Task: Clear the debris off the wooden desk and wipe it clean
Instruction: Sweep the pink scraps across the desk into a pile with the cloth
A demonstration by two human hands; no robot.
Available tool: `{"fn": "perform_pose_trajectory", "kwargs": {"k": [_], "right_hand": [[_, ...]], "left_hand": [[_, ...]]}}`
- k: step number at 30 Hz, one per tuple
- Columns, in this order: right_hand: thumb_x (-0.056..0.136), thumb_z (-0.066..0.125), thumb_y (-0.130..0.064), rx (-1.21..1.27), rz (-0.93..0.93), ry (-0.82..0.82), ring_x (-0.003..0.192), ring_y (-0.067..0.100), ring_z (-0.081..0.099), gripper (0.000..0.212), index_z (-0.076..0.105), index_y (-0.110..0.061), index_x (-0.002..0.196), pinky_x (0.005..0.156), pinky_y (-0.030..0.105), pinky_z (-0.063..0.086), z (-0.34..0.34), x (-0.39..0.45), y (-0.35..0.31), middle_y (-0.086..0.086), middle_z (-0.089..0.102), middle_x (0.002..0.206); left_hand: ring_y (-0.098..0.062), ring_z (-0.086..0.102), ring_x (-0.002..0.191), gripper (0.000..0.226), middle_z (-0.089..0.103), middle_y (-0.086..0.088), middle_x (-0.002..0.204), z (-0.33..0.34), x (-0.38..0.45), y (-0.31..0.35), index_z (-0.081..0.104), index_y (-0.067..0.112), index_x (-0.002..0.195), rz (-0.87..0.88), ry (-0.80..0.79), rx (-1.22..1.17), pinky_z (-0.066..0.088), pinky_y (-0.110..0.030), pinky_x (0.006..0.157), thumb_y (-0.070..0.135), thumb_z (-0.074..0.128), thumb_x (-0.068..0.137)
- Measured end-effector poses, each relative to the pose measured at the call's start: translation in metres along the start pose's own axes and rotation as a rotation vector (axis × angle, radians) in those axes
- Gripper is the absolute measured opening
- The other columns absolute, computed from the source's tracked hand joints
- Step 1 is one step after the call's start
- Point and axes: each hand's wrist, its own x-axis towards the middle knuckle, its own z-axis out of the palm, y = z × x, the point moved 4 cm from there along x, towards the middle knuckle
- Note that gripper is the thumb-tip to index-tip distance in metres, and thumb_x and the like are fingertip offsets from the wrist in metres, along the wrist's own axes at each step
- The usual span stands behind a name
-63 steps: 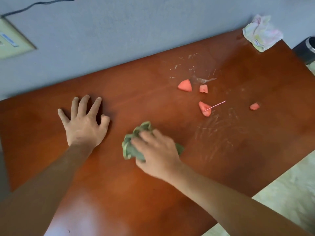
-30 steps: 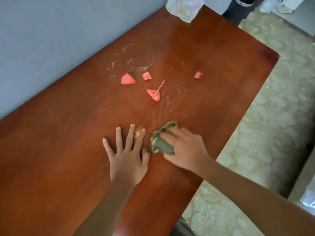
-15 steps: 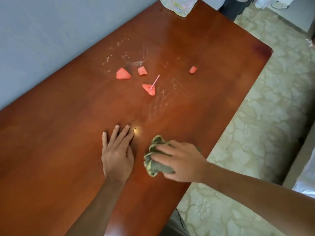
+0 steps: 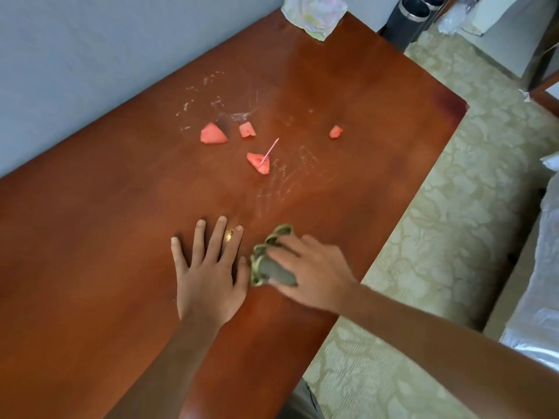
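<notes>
The reddish wooden desk (image 4: 90,237) fills most of the view. My right hand (image 4: 314,273) presses a crumpled green cloth (image 4: 269,261) onto the desk near its right edge. My left hand (image 4: 208,273) lies flat with fingers spread, just left of the cloth. Farther up the desk lie several pink-red chunks: a large wedge (image 4: 213,134), a small piece (image 4: 247,130), one (image 4: 258,162) with a thin pink stick (image 4: 269,152) in it, and a lone bit (image 4: 335,132) to the right. Whitish smears (image 4: 281,179) streak the wood around them.
A crumpled pale cloth (image 4: 314,13) sits at the desk's far corner by the grey wall (image 4: 106,49). Dark cylindrical bins (image 4: 406,19) stand beyond that corner. Patterned beige carpet (image 4: 438,207) runs along the desk's right edge, with white bedding (image 4: 541,282) at the far right.
My left hand has spread its fingers again and sits closer to the cloth. My right hand keeps rubbing the cloth over the same near-right patch. The chunks have not moved.
</notes>
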Motion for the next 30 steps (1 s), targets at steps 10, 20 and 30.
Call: {"fn": "perform_pose_trajectory", "kwargs": {"k": [10,20,30], "right_hand": [[0.077,0.068,-0.050,0.009,0.633,0.101,0.101,0.024,0.069,0.042,0.066,-0.034,0.116,0.078,0.033,0.056,-0.031,0.056,0.103,-0.010,0.071,0.109],[0.083,0.066,-0.053,-0.003,0.644,0.090,0.109,0.025,0.067,0.046,0.064,-0.035,0.125,0.083,0.036,0.055,-0.030,0.071,0.093,-0.010,0.064,0.128],[0.076,0.052,-0.061,-0.051,0.057,0.047,0.091,0.021,0.070,0.057,0.068,-0.035,0.124,0.061,0.032,0.058,-0.003,0.053,0.008,-0.010,0.068,0.130]], "left_hand": [[-0.031,0.022,0.158,0.054,0.037,0.000,0.165,-0.005,0.001,0.002,0.053,0.028,0.151,-0.005,0.060,-0.029,0.011,-0.069,0.122,0.042,0.043,0.100],[-0.031,0.025,0.157,0.052,0.039,0.000,0.164,-0.006,0.001,0.003,0.057,0.028,0.148,0.000,0.072,-0.042,0.014,-0.070,0.121,0.041,0.045,0.099],[-0.030,0.039,0.151,0.045,0.058,-0.004,0.150,-0.006,-0.002,-0.005,0.072,0.014,0.129,0.013,0.213,-0.196,0.021,-0.070,0.120,0.020,0.047,0.092]]}}
